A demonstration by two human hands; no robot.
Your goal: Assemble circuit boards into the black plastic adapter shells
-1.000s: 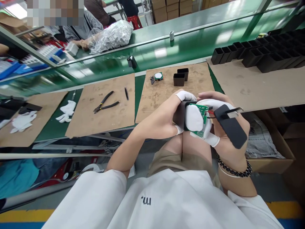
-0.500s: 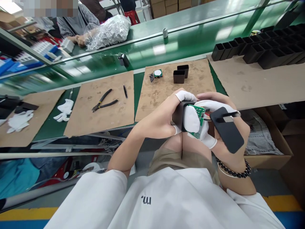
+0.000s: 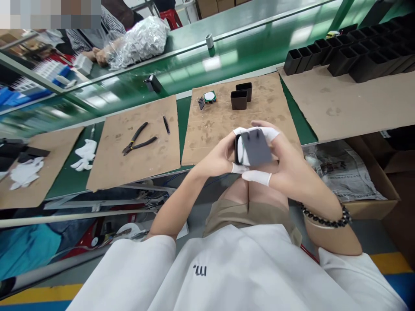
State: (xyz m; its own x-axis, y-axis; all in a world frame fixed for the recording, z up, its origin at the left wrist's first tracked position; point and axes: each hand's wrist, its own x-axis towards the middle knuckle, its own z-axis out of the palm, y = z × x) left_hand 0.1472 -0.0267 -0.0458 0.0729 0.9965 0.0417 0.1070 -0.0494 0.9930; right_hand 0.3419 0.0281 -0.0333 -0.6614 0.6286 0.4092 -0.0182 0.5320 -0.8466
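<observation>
My left hand [image 3: 218,160], with white finger covers, is wrapped round a black case [image 3: 237,150] from its left side. A white pad [image 3: 241,151] shows at the mouth of the case, mostly inside it. A dark flat cap [image 3: 257,147] covers part of the pad and stands at an angle to the opening. On the right, my right hand [image 3: 281,160] has its covered fingers above and below the cap and touches the case; its exact hold is partly hidden. The green board is mostly hidden.
Cardboard sheets [image 3: 207,134] bear two dark cases [image 3: 239,100], a small board with white pad [image 3: 209,96], pliers [image 3: 139,139] and a black pen-like tool [image 3: 166,124]. Many black cases [image 3: 343,60] stand at right. Across the bench, a person's hand [image 3: 103,57] is near plastic wrap [image 3: 141,43].
The board and white pad have gone into the case. My right hand has moved left, and the cap has swung from hanging at the right to in front of the opening.
</observation>
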